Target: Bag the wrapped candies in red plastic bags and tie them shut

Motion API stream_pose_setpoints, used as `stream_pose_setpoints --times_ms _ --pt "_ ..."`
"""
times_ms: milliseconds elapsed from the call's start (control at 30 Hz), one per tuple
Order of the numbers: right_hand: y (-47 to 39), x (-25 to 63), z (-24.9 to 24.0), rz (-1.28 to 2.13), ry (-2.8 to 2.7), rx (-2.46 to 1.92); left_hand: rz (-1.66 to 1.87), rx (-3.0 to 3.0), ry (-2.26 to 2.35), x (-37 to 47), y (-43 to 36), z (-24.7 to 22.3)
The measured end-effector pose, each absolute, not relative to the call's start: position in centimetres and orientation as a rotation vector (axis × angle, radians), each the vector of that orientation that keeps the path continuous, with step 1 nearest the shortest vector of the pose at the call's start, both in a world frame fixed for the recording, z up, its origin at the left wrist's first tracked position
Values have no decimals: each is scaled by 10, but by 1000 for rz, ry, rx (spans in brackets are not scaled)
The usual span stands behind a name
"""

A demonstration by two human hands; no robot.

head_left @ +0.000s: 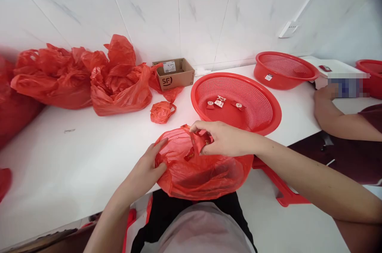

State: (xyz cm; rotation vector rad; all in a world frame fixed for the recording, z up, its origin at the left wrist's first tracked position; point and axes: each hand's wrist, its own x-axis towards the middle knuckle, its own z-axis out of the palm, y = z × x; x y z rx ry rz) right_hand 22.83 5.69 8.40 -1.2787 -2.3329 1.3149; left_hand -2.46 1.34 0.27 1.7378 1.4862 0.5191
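Observation:
A red plastic bag (205,179) lies wide-mouthed at the table's front edge, over my lap. My left hand (149,167) grips its left rim between thumb and fingers. Over the bag's mouth, my right hand (219,137) is closed around small red packets (200,141), whose exact number I cannot tell. Below those fingers, another dark red packet (189,154) shows inside the bag. Just behind my right hand stands a red perforated plastic basket (262,106). On its bottom lie a few small packets, among them a white-and-red one (220,102).
Several full red bags (119,86) line the wall at left, beside a cardboard box (176,80). A small knotted red bag (162,112) sits before the box. At right are another red basket (280,74) and a co-worker's arm (334,115). A red stool (283,189) stands below.

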Motion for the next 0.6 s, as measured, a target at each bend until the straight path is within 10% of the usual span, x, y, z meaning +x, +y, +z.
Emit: stream_pose_setpoints --times_ms 600 --pt "51 251 76 1165 -2520 -1387 517 1817 1366 -37 -2 10"
